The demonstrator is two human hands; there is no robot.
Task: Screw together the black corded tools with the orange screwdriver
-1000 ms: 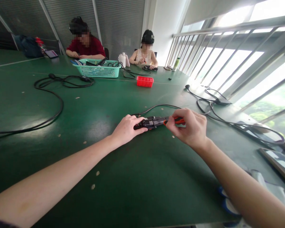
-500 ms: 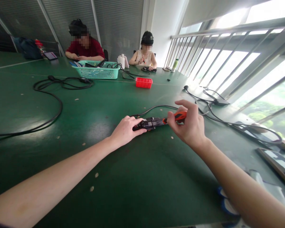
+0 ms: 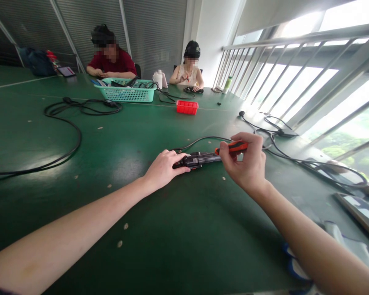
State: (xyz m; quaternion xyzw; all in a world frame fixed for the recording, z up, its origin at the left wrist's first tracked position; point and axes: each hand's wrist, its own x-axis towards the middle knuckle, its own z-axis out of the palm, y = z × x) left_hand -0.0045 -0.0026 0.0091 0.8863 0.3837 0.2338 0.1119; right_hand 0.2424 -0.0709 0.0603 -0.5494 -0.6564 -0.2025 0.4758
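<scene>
Left hand (image 3: 164,168) is stretched out across the table, palm down, fingers curled over the near end of the long black plastic device (image 3: 198,159) and pinning it to the surface; the forearm runs in bare from the lower left. The right hand (image 3: 244,166) comes in from the lower right with the wrist bent; thumb and fingers are closed on the orange-handled screwdriver (image 3: 238,146), which lies almost level, its shaft pointing left into the far end of the device (the very tip is too small to make out). The long black plastic device lies flat in the middle of the view, between the two hands, narrow and dark with a glossy ribbed body; a thin black cable (image 3: 203,138) arcs away behind it toward the right. All of it sits on a broad dark green table (image 3: 172,229), dotted with small pale flecks; a thick black cord (image 3: 76,135) loops wide on the left, and more cords tangle near the right edge. Further back stand a turquoise plastic mesh basket (image 3: 127,93), a small red plastic tray (image 3: 187,107) and a white bottle (image 3: 157,78); two seated people work at the far end. Grey slatted walls close the back; a slanted metal window railing (image 3: 283,69) lets in bright daylight on the right.
</scene>
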